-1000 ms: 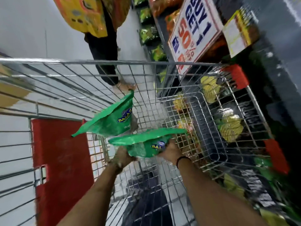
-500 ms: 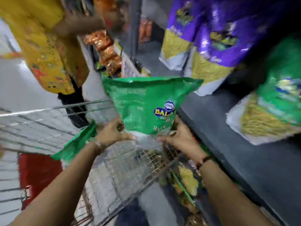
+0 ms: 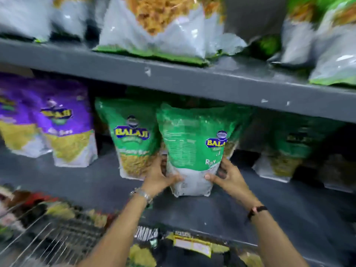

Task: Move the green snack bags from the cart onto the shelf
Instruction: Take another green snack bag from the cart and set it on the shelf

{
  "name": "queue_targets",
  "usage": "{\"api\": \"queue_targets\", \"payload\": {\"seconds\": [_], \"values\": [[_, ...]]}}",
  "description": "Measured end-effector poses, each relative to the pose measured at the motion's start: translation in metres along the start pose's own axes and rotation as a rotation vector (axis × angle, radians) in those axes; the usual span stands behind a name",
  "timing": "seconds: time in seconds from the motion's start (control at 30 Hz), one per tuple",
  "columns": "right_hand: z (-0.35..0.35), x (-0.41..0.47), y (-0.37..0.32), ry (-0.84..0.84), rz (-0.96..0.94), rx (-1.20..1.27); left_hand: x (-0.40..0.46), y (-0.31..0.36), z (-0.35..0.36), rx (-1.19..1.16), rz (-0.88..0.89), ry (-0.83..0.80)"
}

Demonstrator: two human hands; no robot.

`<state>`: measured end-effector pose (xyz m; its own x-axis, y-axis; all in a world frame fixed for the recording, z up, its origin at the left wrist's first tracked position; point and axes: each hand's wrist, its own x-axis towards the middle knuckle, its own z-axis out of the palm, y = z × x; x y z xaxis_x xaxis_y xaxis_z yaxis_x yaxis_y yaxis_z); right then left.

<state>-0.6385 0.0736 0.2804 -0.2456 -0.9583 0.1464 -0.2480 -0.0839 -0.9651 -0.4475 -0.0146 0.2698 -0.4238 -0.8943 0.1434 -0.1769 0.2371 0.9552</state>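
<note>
1. Head view, hands: the left hand (image 3: 159,178) and right hand (image 3: 229,175) were clamped on the clear lower part of one green snack bag (image 3: 192,143), one on each side, thumbs across its front. A low grip on both sides probably kept the soft pouch upright while its base settled.
2. Head view, bag: it stood on the grey shelf (image 3: 269,205) with its printed back panel turned partly outward. Its base appeared to touch the board, though blur made that uncertain.
3. Head view, neighbours: it was just in front of and beside a shelved green bag (image 3: 133,135), with another green bag (image 3: 289,149) further right and purple bags (image 3: 63,124) to the left. Placing it here seemed meant to keep it with its own kind.
4. Head view, cart: the wire cart (image 3: 38,239) sat at lower left, close to the shelf. Any green bags left inside could not be made out.
</note>
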Motion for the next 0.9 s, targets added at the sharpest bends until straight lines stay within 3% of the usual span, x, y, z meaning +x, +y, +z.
{"api": "queue_targets", "payload": {"seconds": [0.2, 0.3, 0.37, 0.47, 0.6, 0.67, 0.83, 0.9], "values": [[-0.012, 0.001, 0.048, 0.099, 0.015, 0.006, 0.024, -0.031, 0.035, -0.069, -0.015, -0.070], [-0.014, 0.001, 0.054, 0.203, 0.082, 0.136, 0.014, -0.037, 0.043, -0.151, 0.027, 0.151], [-0.011, 0.004, 0.055, 0.177, 0.114, 0.208, -0.004, -0.041, 0.057, -0.146, 0.069, 0.300], [-0.003, 0.000, 0.051, 0.174, 0.108, 0.203, -0.023, -0.046, 0.076, -0.171, 0.094, 0.209], [-0.007, -0.012, 0.053, 0.446, 0.092, 0.207, -0.011, -0.038, 0.066, -0.143, 0.031, 0.010], [-0.009, -0.015, 0.053, 0.510, 0.074, 0.213, -0.009, -0.036, 0.061, -0.025, 0.010, 0.014], [0.013, -0.012, 0.043, 0.224, 0.130, 0.253, -0.024, -0.030, 0.078, 0.053, 0.107, 0.067], [0.018, -0.012, 0.043, 0.232, 0.112, 0.240, -0.015, -0.028, 0.075, -0.003, 0.076, 0.031]]}}
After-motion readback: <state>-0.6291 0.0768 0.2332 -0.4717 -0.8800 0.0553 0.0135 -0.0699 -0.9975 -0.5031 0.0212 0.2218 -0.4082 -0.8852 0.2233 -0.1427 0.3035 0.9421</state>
